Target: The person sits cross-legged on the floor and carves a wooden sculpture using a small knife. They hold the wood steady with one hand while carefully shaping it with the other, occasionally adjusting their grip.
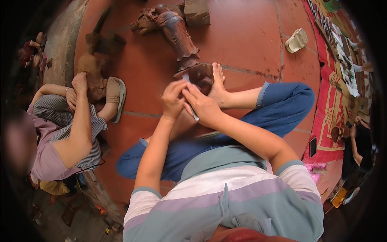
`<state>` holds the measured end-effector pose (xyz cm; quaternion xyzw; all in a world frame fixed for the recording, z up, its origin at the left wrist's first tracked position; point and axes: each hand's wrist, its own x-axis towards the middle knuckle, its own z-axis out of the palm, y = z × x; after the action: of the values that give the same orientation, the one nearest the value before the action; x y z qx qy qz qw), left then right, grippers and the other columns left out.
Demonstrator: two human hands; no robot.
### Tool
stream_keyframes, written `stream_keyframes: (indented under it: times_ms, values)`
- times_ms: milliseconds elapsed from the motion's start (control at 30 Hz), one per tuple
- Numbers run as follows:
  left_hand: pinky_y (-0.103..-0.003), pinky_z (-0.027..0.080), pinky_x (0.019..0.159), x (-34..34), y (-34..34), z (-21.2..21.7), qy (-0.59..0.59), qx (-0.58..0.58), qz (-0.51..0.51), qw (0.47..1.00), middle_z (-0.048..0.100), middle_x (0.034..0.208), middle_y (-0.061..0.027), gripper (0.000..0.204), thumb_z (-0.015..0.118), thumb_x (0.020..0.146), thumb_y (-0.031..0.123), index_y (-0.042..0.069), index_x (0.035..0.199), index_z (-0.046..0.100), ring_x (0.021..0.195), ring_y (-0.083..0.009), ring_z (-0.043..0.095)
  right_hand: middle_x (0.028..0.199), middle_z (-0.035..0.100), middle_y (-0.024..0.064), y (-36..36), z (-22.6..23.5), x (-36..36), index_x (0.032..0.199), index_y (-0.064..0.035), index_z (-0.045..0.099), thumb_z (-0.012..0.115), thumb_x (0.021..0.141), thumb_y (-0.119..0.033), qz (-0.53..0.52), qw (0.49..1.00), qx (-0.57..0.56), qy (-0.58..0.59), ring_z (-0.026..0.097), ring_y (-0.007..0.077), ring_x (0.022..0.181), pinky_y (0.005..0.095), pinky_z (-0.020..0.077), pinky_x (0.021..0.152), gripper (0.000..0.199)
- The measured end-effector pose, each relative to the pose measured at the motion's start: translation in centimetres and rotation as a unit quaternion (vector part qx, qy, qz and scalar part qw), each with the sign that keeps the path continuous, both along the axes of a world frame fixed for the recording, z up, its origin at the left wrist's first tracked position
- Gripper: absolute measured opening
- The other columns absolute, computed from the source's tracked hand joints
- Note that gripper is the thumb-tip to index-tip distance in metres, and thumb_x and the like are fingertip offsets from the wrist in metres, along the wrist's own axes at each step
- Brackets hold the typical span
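A dark reddish-brown carved wooden figure (174, 34) lies on the floor in front of me, its base (201, 76) toward my hands and beside my bare foot. My left hand (173, 97) is closed around the upper part of a slim, pale grey, chisel-like tool (186, 76), whose far end meets the base. Close against it, my right hand (202, 104) grips the same tool with bent fingers, and the tool's near end sticks out below the palm. Its exact kind is partly hidden by my fingers.
Wood blocks (196, 12) prop the figure's far end. At left, a person (60, 157) sits by another carved wooden piece (90, 66). A beige shoe (296, 40) lies at right, near a red patterned mat (328, 109), a phone (313, 147) and a row of tools (322, 22).
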<state>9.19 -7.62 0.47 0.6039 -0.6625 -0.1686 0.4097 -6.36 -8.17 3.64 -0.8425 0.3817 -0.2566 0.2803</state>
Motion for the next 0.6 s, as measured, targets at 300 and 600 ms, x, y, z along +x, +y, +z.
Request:
stream_keyframes:
  times_ms: [300, 600]
  values:
    - [-0.047, 0.041, 0.093, 0.3, 1.8, -1.8, -0.062, 0.069, -0.033, 0.995, 0.068, 0.108, 0.0007, 0.028, 0.071, 0.069, 0.011, 0.016, 0.097, 0.071, 0.093, -0.0206, 0.066, 0.133, 0.047, 0.0269, 1.3, 0.1, -0.3, 0.126, 0.0016, 0.049, 0.064, 0.084, -0.016, 0.015, 0.994, 0.094, 0.056, 0.061, 0.0351, 0.106, 0.0367, 0.0547, 0.079, 0.048]
    - [-0.038, 0.044, 0.088, 0.1, 2.4, -2.3, -0.076, 0.043, -0.02, 0.996, 0.069, 0.104, -0.0014, 0.03, 0.068, 0.068, 0.006, 0.014, 0.096, 0.071, 0.094, -0.0201, 0.066, 0.135, 0.043, 0.0308, 2.3, -1.2, -0.8, 0.125, 0.0047, 0.048, 0.062, 0.086, -0.016, 0.025, 0.998, 0.052, 0.037, 0.06, 0.0359, 0.109, 0.0359, 0.0555, 0.08, 0.046]
